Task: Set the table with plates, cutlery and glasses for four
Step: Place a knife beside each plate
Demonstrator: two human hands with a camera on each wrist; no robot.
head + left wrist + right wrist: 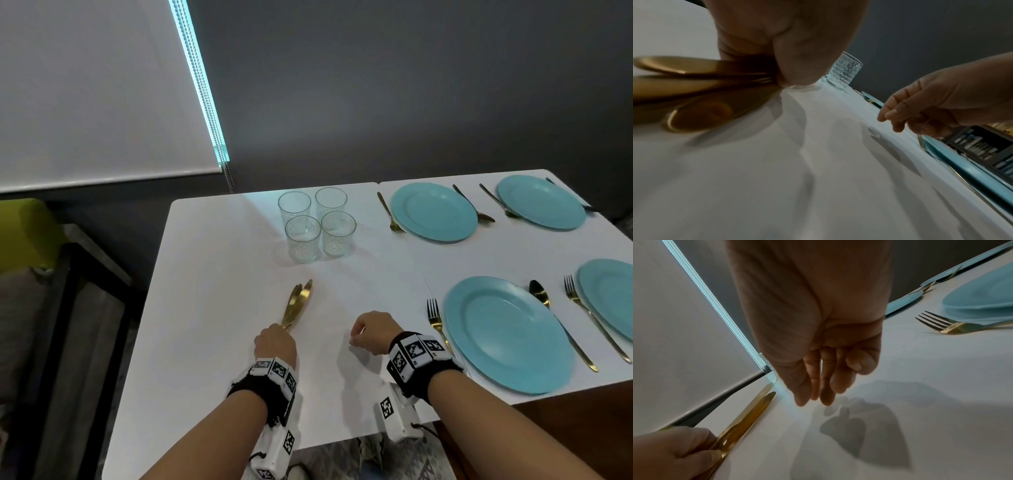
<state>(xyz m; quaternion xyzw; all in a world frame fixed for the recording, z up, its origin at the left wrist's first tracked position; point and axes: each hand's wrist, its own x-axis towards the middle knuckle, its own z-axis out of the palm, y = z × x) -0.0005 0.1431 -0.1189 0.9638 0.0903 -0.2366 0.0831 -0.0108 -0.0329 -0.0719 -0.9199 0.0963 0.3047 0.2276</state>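
While the gold knives [297, 305] are gripped by the left hand [275, 343], one should be drawn toward 3 o'clock by the right hand [372, 331], hanging loose and unladen.

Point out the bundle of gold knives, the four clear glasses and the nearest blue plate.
Bundle of gold metal knives [298, 301], head view, on the fanned blades beyond the left hand [275, 344].
Cluster of four clear textured glasses [303, 240], head view, on the near-left glass's wall.
Nearest round blue plate [507, 334], head view, on its bare centre.

My bare forearms, black wristbands [263, 387] ringed with white blocks of black-and-white square markers, white camera housings [399, 416] beneath, thin black cords.
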